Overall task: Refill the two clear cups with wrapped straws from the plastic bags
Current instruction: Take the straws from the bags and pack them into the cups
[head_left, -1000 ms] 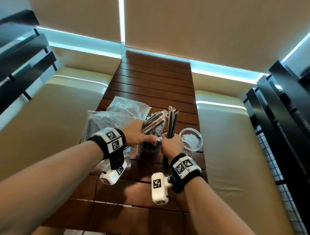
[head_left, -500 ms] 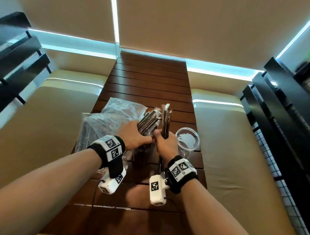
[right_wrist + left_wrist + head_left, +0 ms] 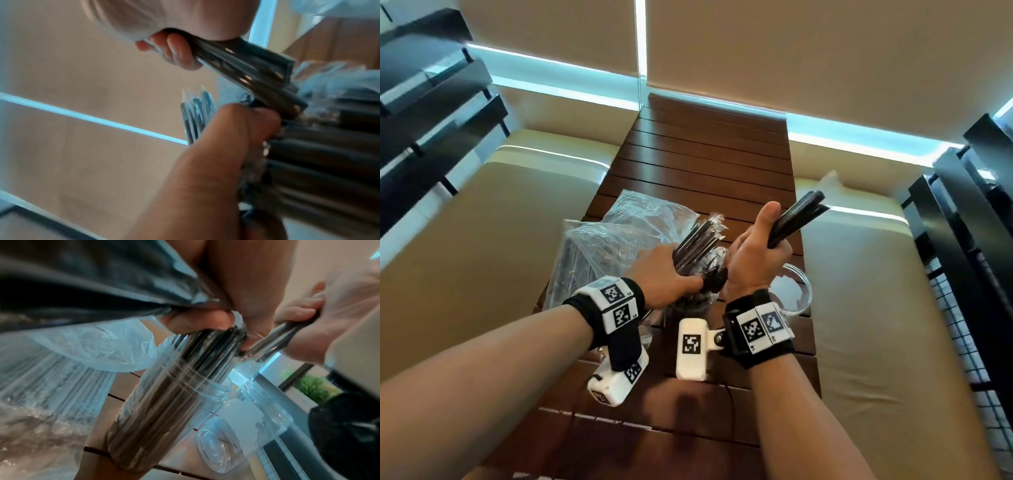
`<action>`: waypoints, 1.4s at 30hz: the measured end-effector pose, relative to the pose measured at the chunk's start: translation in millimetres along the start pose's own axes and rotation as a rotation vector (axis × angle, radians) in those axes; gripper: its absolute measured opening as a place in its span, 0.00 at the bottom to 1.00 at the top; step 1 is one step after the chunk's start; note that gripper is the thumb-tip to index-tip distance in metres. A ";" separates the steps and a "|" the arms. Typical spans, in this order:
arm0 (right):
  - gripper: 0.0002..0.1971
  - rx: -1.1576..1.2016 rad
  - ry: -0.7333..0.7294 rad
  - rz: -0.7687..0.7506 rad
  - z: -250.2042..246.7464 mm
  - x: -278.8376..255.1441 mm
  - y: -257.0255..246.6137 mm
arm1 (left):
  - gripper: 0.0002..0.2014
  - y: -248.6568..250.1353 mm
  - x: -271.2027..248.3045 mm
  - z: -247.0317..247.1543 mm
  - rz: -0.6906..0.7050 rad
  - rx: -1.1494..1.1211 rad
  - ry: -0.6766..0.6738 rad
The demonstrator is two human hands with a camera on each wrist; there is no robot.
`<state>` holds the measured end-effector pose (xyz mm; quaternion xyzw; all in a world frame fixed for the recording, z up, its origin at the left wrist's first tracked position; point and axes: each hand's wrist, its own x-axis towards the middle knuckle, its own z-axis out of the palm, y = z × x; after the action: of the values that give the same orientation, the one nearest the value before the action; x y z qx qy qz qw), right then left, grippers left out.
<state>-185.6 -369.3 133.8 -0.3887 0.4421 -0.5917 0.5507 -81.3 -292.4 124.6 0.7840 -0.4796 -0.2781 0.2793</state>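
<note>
On the slatted wooden table [image 3: 709,164] stands a clear cup [image 3: 164,402] packed with dark wrapped straws [image 3: 698,243]. My left hand [image 3: 664,274] grips those straws just above the rim, with its fingers [image 3: 197,319] curled round them. My right hand [image 3: 756,250] is raised beside it and holds a small bundle of wrapped straws [image 3: 796,219], which tilts up to the right. The right fingers [image 3: 174,48] wrap that bundle [image 3: 246,69]. An empty clear cup [image 3: 796,291] stands to the right, partly hidden behind my right wrist; it also shows as the empty cup [image 3: 236,443].
Crumpled clear plastic bags [image 3: 619,233] holding more straws lie to the left and behind the cups. Beige cushioned seats [image 3: 859,308] flank the narrow table on both sides. Black slatted frames [image 3: 969,240] stand at the far left and right.
My right hand has lifted its small bundle away from the full cup's straws and tipped it from upright to slanting right. The left hand keeps its grip on the cup's straws.
</note>
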 end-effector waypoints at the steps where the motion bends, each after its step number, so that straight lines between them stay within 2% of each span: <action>1: 0.31 -0.007 -0.018 -0.033 2.0 0.4 -1.2 | 0.12 -0.8 -0.2 0.6 0.000 0.006 0.010; 8: 0.34 -0.239 -0.035 -0.152 -1.9 -11.3 22.8 | 0.14 -6.5 1.6 2.1 -0.010 -0.009 0.021; 16: 0.28 -0.197 0.112 -0.328 -0.9 -25.3 46.4 | 0.14 -14.4 1.9 10.6 0.031 -0.047 0.054; 20: 0.28 -0.276 0.122 -0.450 1.2 -34.5 58.0 | 0.15 -17.0 3.8 12.0 0.029 -0.087 0.050; 23: 0.25 -0.394 0.015 -0.554 -7.2 -41.5 64.5 | 0.19 -17.0 3.7 11.2 0.020 -0.110 0.037; 28: 0.20 -0.634 -0.136 -0.511 -22.1 -39.4 51.7 | 0.15 -20.6 4.0 13.2 0.005 -0.085 0.030; 29: 0.21 -0.611 -0.181 -0.531 -22.5 -38.6 42.3 | 0.17 -20.7 3.6 12.5 0.010 -0.084 0.027; 31: 0.27 -0.464 -0.276 -0.599 -20.7 -39.5 16.6 | 0.28 -17.9 0.0 10.7 0.010 -0.068 0.029; 32: 0.29 -0.423 -0.295 -0.663 -17.9 -39.4 0.8 | 0.29 -15.5 -1.7 9.4 0.011 -0.066 0.020; 34: 0.27 -0.455 -0.329 -0.793 -6.2 -38.5 -33.1 | 0.18 -11.1 -3.9 7.2 0.011 -0.078 0.013; 36: 0.20 -0.635 -0.434 -0.880 5.3 -36.2 -54.2 | 0.14 -9.7 -4.1 5.0 0.015 -0.111 0.008; 39: 0.21 -0.955 -0.587 -0.860 9.7 -35.6 -50.7 | 0.13 -10.8 -4.8 5.5 0.033 -0.128 -0.019; 42: 0.17 -0.989 -0.571 -0.825 0.3 -31.5 -29.5 | 0.14 -12.6 -6.8 2.9 0.054 -0.161 -0.044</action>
<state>-191.5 -337.9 162.8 -0.8696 0.3138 -0.3568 0.1345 -78.4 -281.9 114.9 0.7396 -0.4827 -0.3250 0.3382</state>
